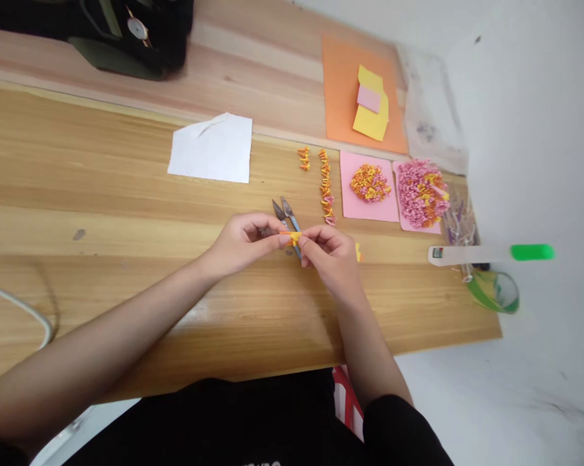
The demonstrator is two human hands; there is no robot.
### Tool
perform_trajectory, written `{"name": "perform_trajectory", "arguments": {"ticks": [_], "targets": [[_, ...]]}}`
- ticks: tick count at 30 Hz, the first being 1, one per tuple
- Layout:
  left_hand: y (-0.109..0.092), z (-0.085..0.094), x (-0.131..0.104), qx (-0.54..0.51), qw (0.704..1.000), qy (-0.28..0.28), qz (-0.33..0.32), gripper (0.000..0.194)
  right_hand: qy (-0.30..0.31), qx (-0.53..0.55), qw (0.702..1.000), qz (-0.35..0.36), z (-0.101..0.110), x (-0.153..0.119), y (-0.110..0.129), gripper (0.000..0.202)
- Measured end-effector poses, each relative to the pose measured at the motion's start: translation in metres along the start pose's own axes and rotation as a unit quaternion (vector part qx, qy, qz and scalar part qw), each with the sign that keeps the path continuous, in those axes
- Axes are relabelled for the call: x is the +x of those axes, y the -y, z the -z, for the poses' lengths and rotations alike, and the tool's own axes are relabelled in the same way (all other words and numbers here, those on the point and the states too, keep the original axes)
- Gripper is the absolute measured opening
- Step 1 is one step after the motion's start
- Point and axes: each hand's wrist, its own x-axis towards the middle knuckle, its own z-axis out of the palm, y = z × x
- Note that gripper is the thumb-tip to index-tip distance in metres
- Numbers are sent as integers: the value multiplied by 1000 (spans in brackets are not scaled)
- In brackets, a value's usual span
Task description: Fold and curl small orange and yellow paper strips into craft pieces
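A single camera, worn on the person's head, looks forward and steeply down across the wooden tabletop (102,194) from its near edge. It sits close above the left hand (240,243) and right hand (333,255), both near the middle of the view. The tabletop's far edge runs along the top, its right end at the right. The view is tilted.
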Motion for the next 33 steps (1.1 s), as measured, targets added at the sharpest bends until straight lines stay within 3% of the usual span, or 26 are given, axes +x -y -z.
{"name": "perform_trajectory", "arguments": {"ticks": [11,23,33], "targets": [[-2,-1,0,23,1000,1,8,37,-3,-33,999,4,-1,0,1,14],[-8,0,0,31,999,-15,16,20,-4,-30,999,14,0,-2,0,11],[-7,1,-1,29,999,2,20,22,-3,-31,999,8,0,-1,1,12]]}}
